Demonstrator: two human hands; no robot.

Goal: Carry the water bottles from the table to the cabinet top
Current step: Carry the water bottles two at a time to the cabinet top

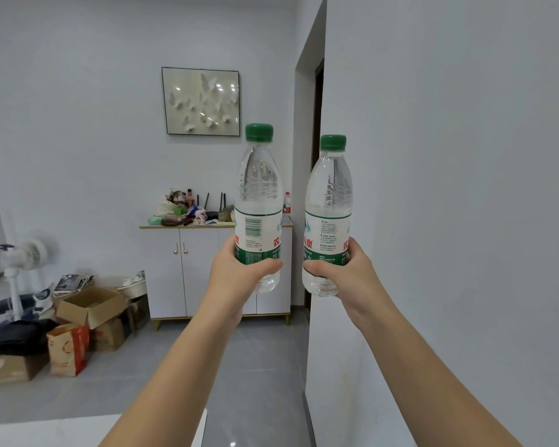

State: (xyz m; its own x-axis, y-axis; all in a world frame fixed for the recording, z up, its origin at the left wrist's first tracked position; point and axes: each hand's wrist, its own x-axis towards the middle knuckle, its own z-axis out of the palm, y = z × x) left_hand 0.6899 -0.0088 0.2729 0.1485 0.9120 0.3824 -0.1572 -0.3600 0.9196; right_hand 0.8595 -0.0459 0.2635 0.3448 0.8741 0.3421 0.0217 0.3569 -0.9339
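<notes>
**Two bottles in transit, cabinet ahead**

Far left, on floor: fan, open boxes, paper bag. Bottom left corner: white table edge, near and below.

Centre background: white cabinet against far wall, top crowded at left and middle with clutter; right end partly hidden behind left bottle, free space there not readable. Well apart from both hands, straight ahead.

Left hand: closed round lower body of left bottle; thumb across front. Bottle upright, green cap up, part full.

Right hand: closed round lower body of right bottle; likewise upright, cap up, part full. Bottles side by side, not touching.

Far right: wall, close beside right arm.

Judgement: carry stage, midway. Left hand lined up with cabinet's right end, so likely first to set down; long axes vertical, ready for base-first placing.
</notes>
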